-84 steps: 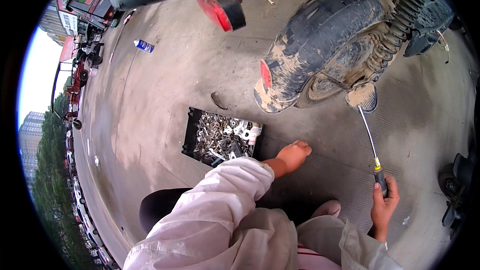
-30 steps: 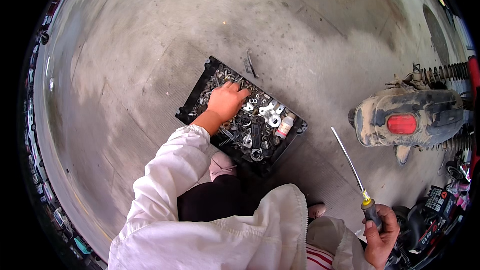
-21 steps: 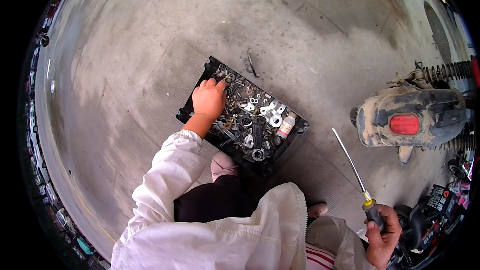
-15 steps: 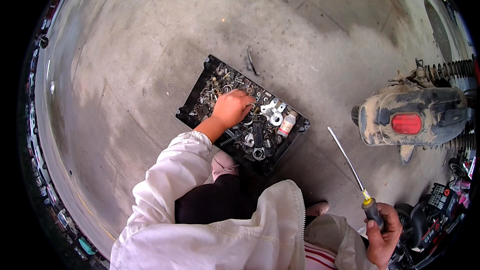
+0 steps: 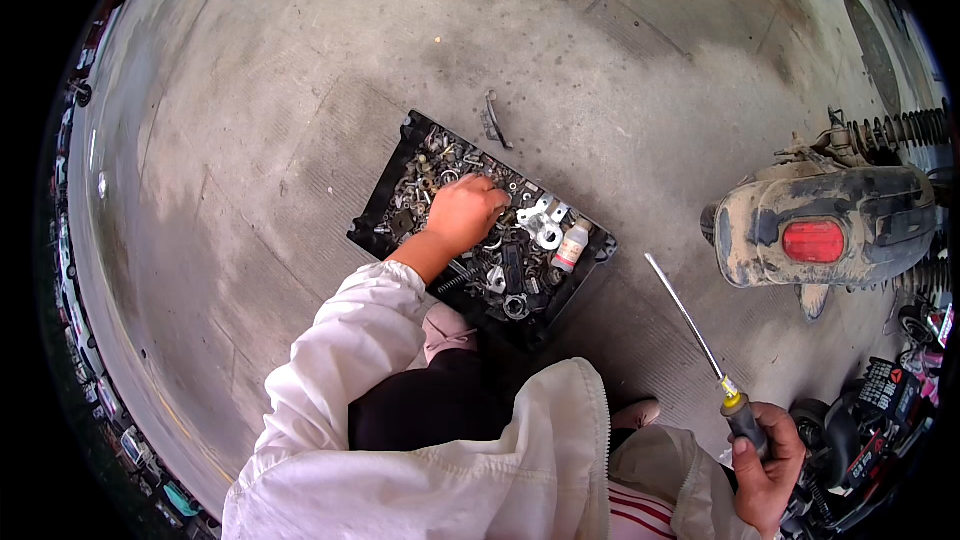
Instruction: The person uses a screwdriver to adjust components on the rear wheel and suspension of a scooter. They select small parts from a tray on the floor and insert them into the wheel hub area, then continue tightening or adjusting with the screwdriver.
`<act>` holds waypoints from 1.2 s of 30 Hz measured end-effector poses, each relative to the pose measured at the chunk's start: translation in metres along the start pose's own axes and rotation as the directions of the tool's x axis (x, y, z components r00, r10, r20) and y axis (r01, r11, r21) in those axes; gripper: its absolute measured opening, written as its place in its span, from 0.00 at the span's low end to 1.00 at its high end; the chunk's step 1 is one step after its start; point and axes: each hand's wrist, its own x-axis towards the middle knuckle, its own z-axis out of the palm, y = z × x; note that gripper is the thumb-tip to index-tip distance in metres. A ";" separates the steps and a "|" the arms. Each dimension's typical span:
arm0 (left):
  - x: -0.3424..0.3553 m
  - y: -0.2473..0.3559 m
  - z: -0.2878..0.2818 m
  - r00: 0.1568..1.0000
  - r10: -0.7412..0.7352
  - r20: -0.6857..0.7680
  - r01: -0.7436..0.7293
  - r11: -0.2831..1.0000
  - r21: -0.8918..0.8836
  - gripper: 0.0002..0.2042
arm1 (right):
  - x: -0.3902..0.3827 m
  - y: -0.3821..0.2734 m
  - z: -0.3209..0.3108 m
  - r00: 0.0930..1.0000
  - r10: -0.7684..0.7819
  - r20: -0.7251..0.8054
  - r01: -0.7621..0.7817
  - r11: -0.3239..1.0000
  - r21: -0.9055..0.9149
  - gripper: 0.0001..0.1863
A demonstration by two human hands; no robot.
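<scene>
A black tray [image 5: 378, 202] on the concrete holds a jumble of bolts, nuts, washers and metal fittings. My left hand [image 5: 465, 215] is down among the loose hardware near the tray's middle, fingers curled; what they hold, if anything, is hidden beneath them. To its right lie a silver metal bracket [image 5: 543, 224] and a small bottle [image 5: 571, 246] with a white and pink label. At the lower right my right hand [image 5: 768, 465] is wrapped round the grey and yellow handle of a screwdriver [image 5: 688, 315], its long shaft pointing up and to the left.
A muddy rear fender [image 5: 750, 225] with a red tail light and coil springs stands to the right. A dark curved part [image 5: 494, 122] lies on the floor beyond the tray. Black machinery [image 5: 880, 400] is at the lower right. My pink shoe [image 5: 445, 325] is against the tray's near side.
The view has shifted slightly, so the tray and fender sit a little further left. My left hand stays in the tray with its fingers curled; the screwdriver is still in my right.
</scene>
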 end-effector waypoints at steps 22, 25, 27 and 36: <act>0.007 0.002 -0.024 0.873 -0.315 0.373 0.360 -0.100 -0.928 0.04 | 0.006 0.004 0.003 0.991 0.074 -0.114 -0.074 0.997 -0.003 0.17; 0.007 -0.003 -0.026 0.866 -0.361 0.347 0.438 0.208 -0.875 0.06 | 0.003 -0.004 0.006 0.985 0.146 -0.096 -0.143 0.989 0.031 0.16; 0.003 -0.010 -0.022 0.868 -0.416 0.270 0.491 0.651 -0.578 0.07 | 0.003 -0.004 0.006 0.987 0.129 -0.094 -0.127 0.992 0.027 0.16; 0.026 0.021 0.014 0.928 -0.370 -0.039 0.352 0.907 -0.231 0.09 | 0.005 -0.005 0.010 0.986 0.144 -0.081 -0.144 0.990 0.005 0.15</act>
